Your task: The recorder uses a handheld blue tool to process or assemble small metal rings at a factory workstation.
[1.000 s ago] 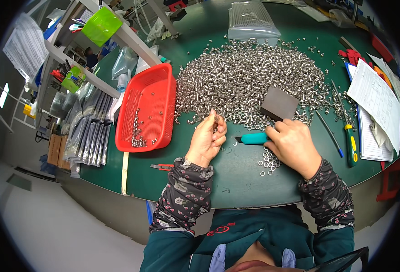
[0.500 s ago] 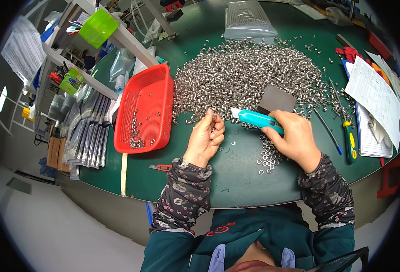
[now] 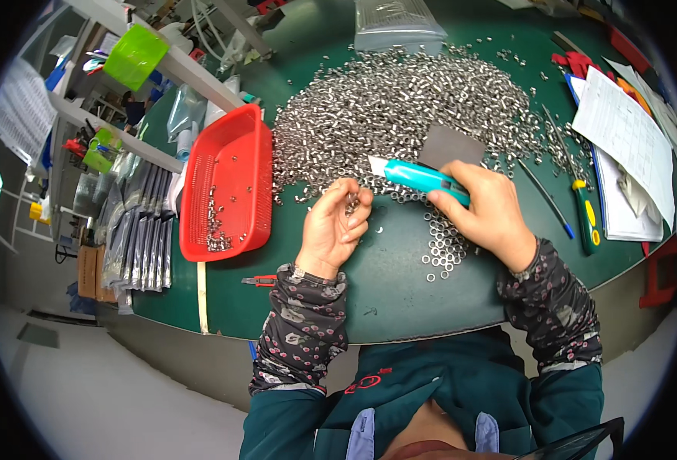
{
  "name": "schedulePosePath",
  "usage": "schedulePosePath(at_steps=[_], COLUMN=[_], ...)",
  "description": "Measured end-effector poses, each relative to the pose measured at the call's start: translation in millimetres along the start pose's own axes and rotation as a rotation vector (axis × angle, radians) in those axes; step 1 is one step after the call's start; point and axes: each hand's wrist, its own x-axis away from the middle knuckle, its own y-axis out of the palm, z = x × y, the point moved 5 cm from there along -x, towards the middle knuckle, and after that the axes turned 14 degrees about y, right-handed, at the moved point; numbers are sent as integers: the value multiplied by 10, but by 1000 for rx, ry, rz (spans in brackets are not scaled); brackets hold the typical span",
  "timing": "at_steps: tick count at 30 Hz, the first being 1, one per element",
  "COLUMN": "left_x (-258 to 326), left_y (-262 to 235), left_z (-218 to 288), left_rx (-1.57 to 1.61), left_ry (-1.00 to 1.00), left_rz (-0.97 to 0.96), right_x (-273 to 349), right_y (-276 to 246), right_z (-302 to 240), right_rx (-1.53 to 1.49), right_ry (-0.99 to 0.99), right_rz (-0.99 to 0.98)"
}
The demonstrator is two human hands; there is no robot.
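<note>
My right hand (image 3: 486, 205) grips a teal utility knife (image 3: 415, 175), its blade pointing left toward my other hand. Palm up, my left hand (image 3: 334, 228) has its fingers curled around a small metal ring (image 3: 351, 202); whether it holds more of them cannot be made out. Beyond both hands spreads a large heap of small shiny metal rings (image 3: 400, 107). A flat dark grey block (image 3: 452, 147) lies at the heap's near edge, just past the knife. Several loose rings (image 3: 444, 249) lie flat on the table beside my right hand.
To the left stands a red plastic basket (image 3: 262, 176) with some metal pieces inside. A small red cutter (image 3: 259, 281) lies near my left sleeve. At right are a yellow-green screwdriver (image 3: 587, 218), a blue-tipped pen (image 3: 547, 201) and papers (image 3: 630, 138). Bagged parts (image 3: 143, 230) sit far left.
The whole view has shifted, so the table items sit slightly farther left and higher. My left fingers have curled in a little more. The knife is still in my right hand.
</note>
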Motion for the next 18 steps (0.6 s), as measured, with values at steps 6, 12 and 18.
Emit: schedulePosePath(at_steps=[6, 12, 18], left_x=[-11, -52, -58], left_y=[115, 421, 403], left_z=[-21, -127, -174], left_rx=[-885, -1735, -1778], left_ry=[198, 456, 475], left_rz=[75, -134, -203], right_x=[-15, -1, -26], right_y=[-45, -54, -36], right_z=[34, 36, 29], right_rx=[-89, -92, -89], right_ry=[16, -6, -8], right_rz=[70, 90, 70])
